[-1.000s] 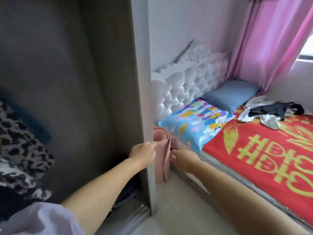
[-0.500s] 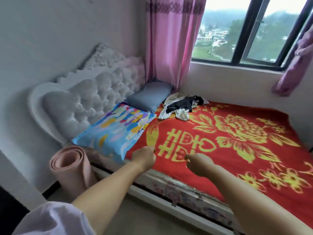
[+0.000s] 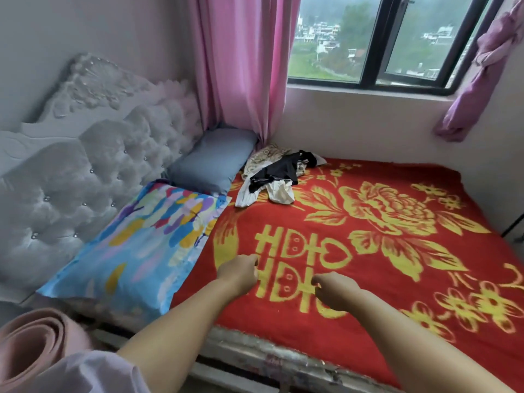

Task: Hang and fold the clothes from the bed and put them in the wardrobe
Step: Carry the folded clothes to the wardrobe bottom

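A small heap of clothes [image 3: 276,177], black, white and patterned cream pieces, lies at the far side of the bed by the grey pillow. The bed carries a red blanket [image 3: 397,251] with yellow flowers and characters. My left hand [image 3: 239,272] and my right hand [image 3: 334,289] reach out over the near part of the blanket, fingers loosely curled, each holding nothing. Both hands are well short of the clothes. The wardrobe is out of view.
A colourful pillow [image 3: 147,248] and a grey pillow [image 3: 215,160] lie against the tufted white headboard [image 3: 85,177]. A rolled pink mat [image 3: 31,353] stands at the lower left by the bed. Pink curtains [image 3: 241,66] hang beside the window [image 3: 377,38].
My view swung from the wardrobe and the rolled mat to the bed. Both hands left the mat and now stretch over the red blanket, closer to the clothes.
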The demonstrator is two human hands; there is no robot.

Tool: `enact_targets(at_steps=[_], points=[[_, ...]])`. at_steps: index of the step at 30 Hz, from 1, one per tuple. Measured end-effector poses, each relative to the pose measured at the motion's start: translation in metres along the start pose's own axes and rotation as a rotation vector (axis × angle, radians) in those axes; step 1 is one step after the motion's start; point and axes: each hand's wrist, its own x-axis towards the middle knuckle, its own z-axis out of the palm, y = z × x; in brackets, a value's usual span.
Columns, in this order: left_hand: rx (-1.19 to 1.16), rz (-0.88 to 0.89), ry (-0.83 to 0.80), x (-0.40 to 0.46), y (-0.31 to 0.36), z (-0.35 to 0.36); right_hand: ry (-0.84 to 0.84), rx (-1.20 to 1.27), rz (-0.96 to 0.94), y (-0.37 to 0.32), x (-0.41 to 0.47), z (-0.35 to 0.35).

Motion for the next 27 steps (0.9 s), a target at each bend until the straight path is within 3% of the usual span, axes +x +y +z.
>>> enact_targets(at_steps=[11,19,27], points=[[0.005,0.057,-0.159,0.177,0.006,0.040,-0.142,0.172,0.081,0.066,0.147,0.026],[-0.085,-0.047,-0.268,0.290,-0.007,0.121,-0.172,0.210,0.053,0.112,0.302,0.053],[-0.068,0.041,-0.286,0.422,-0.048,0.222,-0.030,0.260,0.135,0.128,0.476,0.110]])
